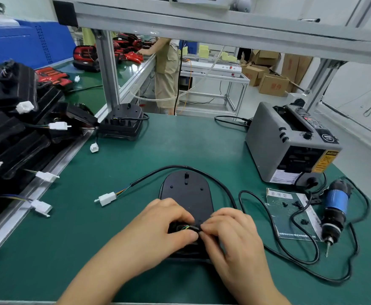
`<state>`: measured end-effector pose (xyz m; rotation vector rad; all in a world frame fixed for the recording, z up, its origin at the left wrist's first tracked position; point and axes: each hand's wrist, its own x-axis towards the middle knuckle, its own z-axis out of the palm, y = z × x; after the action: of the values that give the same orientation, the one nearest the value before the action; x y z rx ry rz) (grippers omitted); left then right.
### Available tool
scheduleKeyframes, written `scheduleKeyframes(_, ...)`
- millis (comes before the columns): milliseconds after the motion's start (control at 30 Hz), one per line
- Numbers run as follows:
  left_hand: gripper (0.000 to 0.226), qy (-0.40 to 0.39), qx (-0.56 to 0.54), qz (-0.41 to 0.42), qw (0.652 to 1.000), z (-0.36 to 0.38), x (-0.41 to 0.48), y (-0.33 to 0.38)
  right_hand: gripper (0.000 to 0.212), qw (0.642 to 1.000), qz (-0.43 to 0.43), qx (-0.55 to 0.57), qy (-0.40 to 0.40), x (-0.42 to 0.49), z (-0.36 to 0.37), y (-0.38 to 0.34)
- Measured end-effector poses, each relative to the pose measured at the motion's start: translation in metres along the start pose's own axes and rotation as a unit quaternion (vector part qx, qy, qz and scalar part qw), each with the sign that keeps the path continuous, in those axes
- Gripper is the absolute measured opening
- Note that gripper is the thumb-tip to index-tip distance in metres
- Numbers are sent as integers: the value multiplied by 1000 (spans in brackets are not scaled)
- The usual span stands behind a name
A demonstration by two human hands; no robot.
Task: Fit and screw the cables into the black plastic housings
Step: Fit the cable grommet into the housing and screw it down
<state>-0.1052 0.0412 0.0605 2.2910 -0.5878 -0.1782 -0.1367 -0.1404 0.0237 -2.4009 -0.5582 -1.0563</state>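
Observation:
A black plastic housing (186, 194) lies flat on the green mat in front of me. Its black cable (175, 167) loops round the far end and finishes in a white connector (106, 198) at the left. My left hand (164, 221) grips the housing's near end, thumb and fingers curled round the spot where coloured wires (185, 227) show. My right hand (230, 230) pinches the cable end right beside them. The near part of the housing is hidden under both hands.
An electric screwdriver (334, 211) with a blue body lies at the right, its cord looping over the mat. A grey tape dispenser (290, 139) stands behind it. Several black housings (15, 133) are piled at the left; another one (122, 122) sits at the back.

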Motion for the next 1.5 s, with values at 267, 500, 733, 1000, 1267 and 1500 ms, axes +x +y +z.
scheduleKeyframes(267, 7, 57, -101, -30, 993, 8, 3, 6, 14, 999, -20, 26, 41, -2, 6, 7)
scheduleKeyframes(500, 27, 128, -164, -58, 976, 21, 1, 10, 14, 995, 64, 74, -4, 0, 1, 1)
scheduleKeyframes(733, 30, 178, -195, -76, 961, 31, 1, 13, 7, 986, 109, 115, -58, 4, -19, 13)
scheduleKeyframes(1000, 36, 186, -199, -84, 958, 31, -1, 20, 12, 881, 373, -209, -204, 28, -80, 139)
scheduleKeyframes(1267, 28, 178, -203, -76, 960, 30, -2, 20, 19, 856, 335, -289, -267, 23, -66, 162)
scheduleKeyframes(1500, 16, 177, -210, -85, 958, 30, -1, 20, 18, 854, 313, -318, -267, 15, -63, 164)
